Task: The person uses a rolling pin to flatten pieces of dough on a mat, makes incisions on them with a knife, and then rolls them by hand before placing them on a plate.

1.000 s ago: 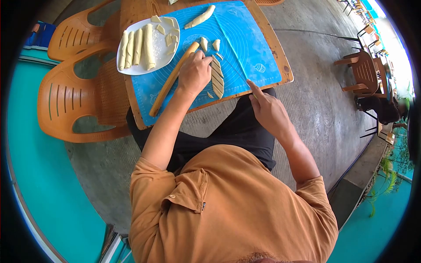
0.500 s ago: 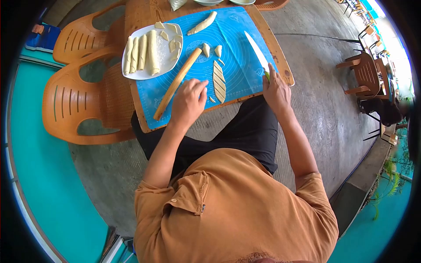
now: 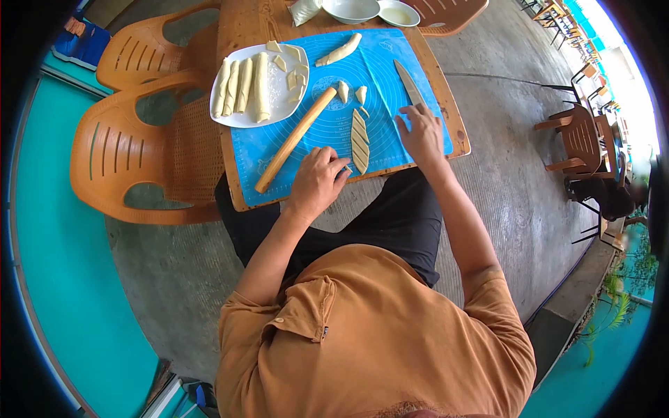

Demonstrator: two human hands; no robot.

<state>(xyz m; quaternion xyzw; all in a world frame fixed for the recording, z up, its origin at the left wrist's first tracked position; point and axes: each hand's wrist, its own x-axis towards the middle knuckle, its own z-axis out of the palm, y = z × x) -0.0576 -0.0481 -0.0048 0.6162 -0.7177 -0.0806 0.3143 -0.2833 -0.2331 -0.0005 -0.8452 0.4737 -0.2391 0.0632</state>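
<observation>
My left hand (image 3: 320, 179) is at the front edge of the blue mat (image 3: 254, 150), thumb and forefinger pinched at a small dough scrap beside the slashed dough piece (image 3: 359, 143). Fingers spread, my right hand (image 3: 422, 136) hovers over the mat's right side, holding nothing. Just beyond its fingertips lies the knife (image 3: 407, 80), its handle hidden by the hand. A wooden rolling pin (image 3: 296, 139) rests slantwise left of the slashed dough. Two small dough pieces (image 3: 343, 92) lie past its far end, and a rolled dough piece (image 3: 339, 51) is farther back.
A white plate (image 3: 217, 104) holds several dough rolls and scraps at the left. Two bowls (image 3: 350, 10) and a plastic bag (image 3: 304, 10) stand at the table's back. Orange chairs (image 3: 132, 150) are at the left, another (image 3: 453, 14) behind the table.
My right hand has let go of the knife and moved left with fingers spread. My left hand has moved down to the dough scrap at the mat's front edge. The view has shifted slightly.
</observation>
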